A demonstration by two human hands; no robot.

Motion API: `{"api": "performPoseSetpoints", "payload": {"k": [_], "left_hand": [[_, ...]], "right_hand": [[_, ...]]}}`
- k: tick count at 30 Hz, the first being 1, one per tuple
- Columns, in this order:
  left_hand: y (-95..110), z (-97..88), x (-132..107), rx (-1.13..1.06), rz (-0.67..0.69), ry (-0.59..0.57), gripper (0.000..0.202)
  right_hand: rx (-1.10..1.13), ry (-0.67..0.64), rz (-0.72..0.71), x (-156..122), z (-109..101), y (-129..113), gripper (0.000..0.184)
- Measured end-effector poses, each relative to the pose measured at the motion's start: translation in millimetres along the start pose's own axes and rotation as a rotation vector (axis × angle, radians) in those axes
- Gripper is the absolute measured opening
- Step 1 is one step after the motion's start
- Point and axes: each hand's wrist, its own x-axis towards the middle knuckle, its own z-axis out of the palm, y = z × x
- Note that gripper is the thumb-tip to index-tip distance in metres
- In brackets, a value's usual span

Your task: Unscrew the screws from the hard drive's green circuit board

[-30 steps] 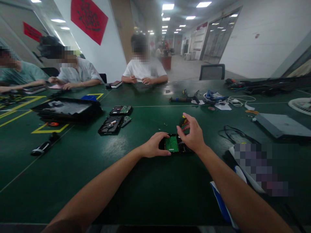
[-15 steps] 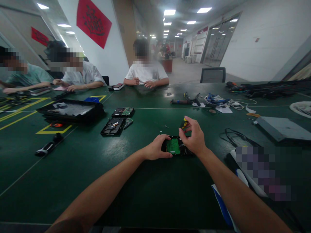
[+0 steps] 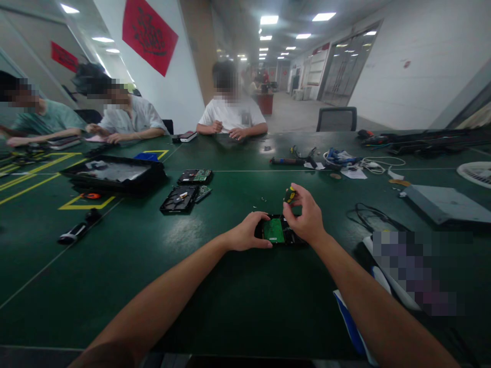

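Observation:
A black hard drive [image 3: 276, 231] with a green circuit board facing up lies on the green table [image 3: 215, 296] in front of me. My left hand [image 3: 247, 232] grips its left end, fingers curled round the edge. My right hand [image 3: 307, 214] is closed on a small screwdriver [image 3: 289, 194] with a black and yellow handle, held upright over the drive's right side.
Two more opened drives [image 3: 180, 198] and a loose board [image 3: 195, 177] lie to the left, beside a black tray [image 3: 111, 174]. Cables and tools [image 3: 337, 157] sit at the far right, a grey box [image 3: 445, 203] nearer. Three people sit across the table.
My right hand's fingers, spread a second ago, have closed round the screwdriver handle above the drive. The left hand keeps its hold on the drive.

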Motion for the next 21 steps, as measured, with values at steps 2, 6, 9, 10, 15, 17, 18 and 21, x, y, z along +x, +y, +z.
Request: {"api": "performPoseSetpoints", "payload": {"k": [2, 6, 9, 10, 15, 17, 18, 21], "left_hand": [[-1.2, -0.6, -0.5, -0.019, -0.004, -0.006, 0.091], [-2.9, -3.1, -0.9, -0.036, -0.011, -0.027, 0.097], [-2.0, -5.1, -0.5, -0.038, -0.002, -0.051, 0.096], [-1.2, -5.2, -0.3, -0.034, -0.002, -0.055, 0.097], [4.4, 0.1, 1.1, 0.049, -0.003, -0.009, 0.103], [6.4, 3.3, 1.6, 0.092, 0.002, 0.017, 0.100], [7.1, 4.6, 1.8, 0.108, 0.003, 0.024, 0.098], [9.2, 6.5, 2.1, 0.137, 0.006, 0.033, 0.089]], "right_hand": [[0.027, -0.009, 0.012, -0.9, 0.6, 1.3, 0.061], [0.032, -0.010, 0.022, -1.9, 1.1, 1.8, 0.061], [0.000, 0.011, 0.019, -1.0, 0.9, -0.6, 0.060], [-0.001, 0.016, 0.013, -0.4, 0.7, -1.6, 0.059], [0.031, 0.023, 0.004, 3.1, -0.6, -5.0, 0.053], [0.030, 0.010, 0.006, 3.4, -0.8, -5.2, 0.054], [0.032, 0.003, 0.008, 3.3, -0.8, -5.2, 0.055], [0.047, -0.002, 0.030, 2.4, -0.4, -4.7, 0.056]]}}
